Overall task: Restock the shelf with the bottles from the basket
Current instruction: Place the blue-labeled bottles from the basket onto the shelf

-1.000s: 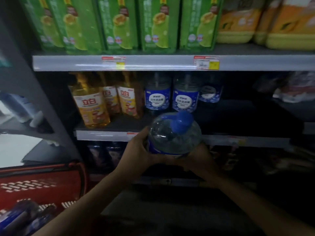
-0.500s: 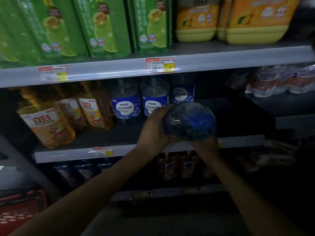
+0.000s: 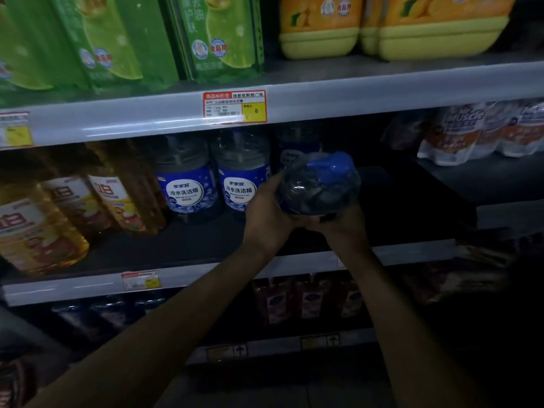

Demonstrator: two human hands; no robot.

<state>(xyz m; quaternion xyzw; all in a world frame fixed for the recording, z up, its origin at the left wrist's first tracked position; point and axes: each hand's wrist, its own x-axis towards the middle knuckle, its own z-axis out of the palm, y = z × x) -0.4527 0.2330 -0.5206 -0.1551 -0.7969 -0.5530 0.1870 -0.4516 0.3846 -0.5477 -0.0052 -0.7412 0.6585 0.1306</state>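
Bottle (image 3: pixel 319 187), clear with a blue cap, is held in both hands above the middle shelf (image 3: pixel 191 248), inside its front lip (image 3: pixel 397 254), with the cap end toward my camera. My left hand (image 3: pixel 266 213) is curled round the bottle's left side. My right hand (image 3: pixel 343 223) grips it from below and right, and most of those fingers are hidden under the body.

Clearances:
- Left: two blue-label bottles (image 3: pixel 185 187) stand upright just beside the left hand. The nearer one is almost touching it.
- Behind: a third bottle (image 3: pixel 294 148) is largely covered by the held one, and I cannot tell the gap between them.
- Right: bare dark shelf surface (image 3: pixel 412 195) runs to a step at the neighbouring bay, where white pouches (image 3: pixel 471 134) sit.
- Above: the upper shelf rail (image 3: pixel 353 98) with its price tag (image 3: pixel 235 107) overhangs the bay.

Yellow bottles (image 3: pixel 38 231) at far left are blurred. The lower shelf stock (image 3: pixel 309 298) is too dark to identify. A reddish shape (image 3: pixel 11 381) in the bottom-left corner is cut off.
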